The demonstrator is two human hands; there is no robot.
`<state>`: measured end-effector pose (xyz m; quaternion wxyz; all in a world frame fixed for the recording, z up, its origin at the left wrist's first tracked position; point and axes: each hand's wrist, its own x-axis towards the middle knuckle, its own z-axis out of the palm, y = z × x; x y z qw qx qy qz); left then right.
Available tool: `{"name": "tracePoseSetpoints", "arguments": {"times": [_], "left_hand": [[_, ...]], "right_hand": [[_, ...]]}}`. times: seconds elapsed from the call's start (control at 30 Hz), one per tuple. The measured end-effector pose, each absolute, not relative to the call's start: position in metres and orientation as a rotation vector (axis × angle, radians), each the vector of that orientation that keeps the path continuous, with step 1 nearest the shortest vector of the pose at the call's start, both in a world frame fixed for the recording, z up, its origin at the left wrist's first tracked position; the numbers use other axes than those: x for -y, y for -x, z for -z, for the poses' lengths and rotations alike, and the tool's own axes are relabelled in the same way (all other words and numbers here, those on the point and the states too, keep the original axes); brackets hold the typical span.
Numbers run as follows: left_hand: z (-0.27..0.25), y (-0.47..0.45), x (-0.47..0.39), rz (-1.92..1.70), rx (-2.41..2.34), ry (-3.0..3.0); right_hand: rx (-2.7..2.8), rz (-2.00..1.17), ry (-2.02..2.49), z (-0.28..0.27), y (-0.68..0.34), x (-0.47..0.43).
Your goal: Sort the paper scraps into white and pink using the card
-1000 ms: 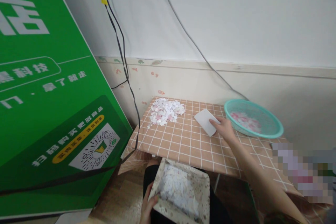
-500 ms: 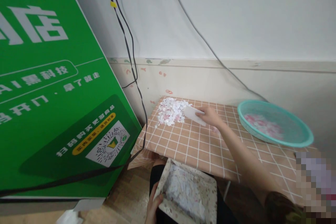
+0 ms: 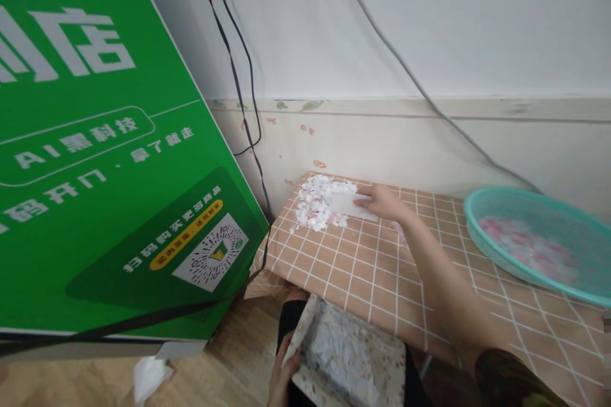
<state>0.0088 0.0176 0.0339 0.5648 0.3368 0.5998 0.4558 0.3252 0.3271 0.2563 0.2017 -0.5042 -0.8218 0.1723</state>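
Note:
My right hand [image 3: 386,205] pinches a flat white card [image 3: 352,205] at its right end. The card's far end lies over the right side of a heap of white and pink paper scraps [image 3: 312,206] on the table. Below the table edge, my left hand [image 3: 282,374] grips the left wall of a speckled, pale rectangular tray [image 3: 396,362], fingers around its side. The tray rests tilted on my lap, with white paper scraps [image 3: 337,350] spread over its bottom. A few pinkish scraps show beside my right wrist.
A brown table cover with white grid lines [image 3: 329,261] spreads under the heap. On the right stands a turquoise mesh basket [image 3: 470,210] holding pink and white scraps. A large green sign panel [image 3: 109,203] fills the left. Black cables [image 3: 248,130] hang before the wall.
My right hand has moved the card leftward, so its end now overlaps the paper heap. The view has turned slightly left. My left hand still grips the tray.

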Motion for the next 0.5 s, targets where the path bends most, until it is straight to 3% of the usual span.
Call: {"name": "tracePoseSetpoints", "arguments": {"times": [0.23,0.5], "left_hand": [[-0.038,-0.014,-0.022,-1.12,-1.393,-0.81],[-0.043,-0.02,-0.02,-1.137,-1.401,-0.735]], "right_hand": [[2.422,-0.621,1.305,-0.258,-0.329,-0.329],[2.369,-0.53,1.379,-0.254,-0.333,-0.332]]}}
